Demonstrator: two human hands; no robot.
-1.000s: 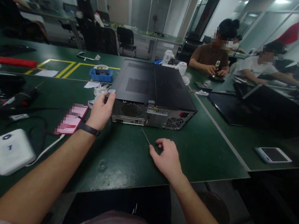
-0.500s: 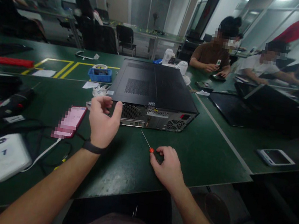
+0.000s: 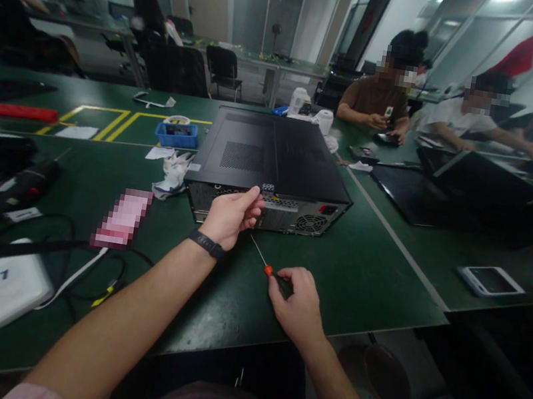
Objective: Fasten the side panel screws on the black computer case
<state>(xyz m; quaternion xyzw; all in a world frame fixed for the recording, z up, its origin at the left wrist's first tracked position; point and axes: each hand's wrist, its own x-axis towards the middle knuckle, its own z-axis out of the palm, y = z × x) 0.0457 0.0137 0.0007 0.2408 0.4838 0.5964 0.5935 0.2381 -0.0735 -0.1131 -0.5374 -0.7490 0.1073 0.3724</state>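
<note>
A black desktop computer case (image 3: 274, 153) lies flat on the green table (image 3: 361, 268), its rear panel with fan grille facing me. My left hand (image 3: 231, 215), with a black wristband, is curled against the middle of that rear panel, fingertips pinched at it; what they pinch is hidden. My right hand (image 3: 297, 305) grips the handle of a thin screwdriver (image 3: 260, 257), whose metal shaft points up-left toward the case's rear, close under my left hand.
Left of the case lie a crumpled white glove (image 3: 172, 174), a pink phone (image 3: 122, 218), a white box with cables (image 3: 7, 283) and a blue tray (image 3: 176, 134). A white phone (image 3: 485, 280) rests at right. Other people sit across the table behind laptops.
My left hand has left the case's left rear corner and moved right to the middle of the rear panel. My right hand took up the screwdriver and holds it angled at the case.
</note>
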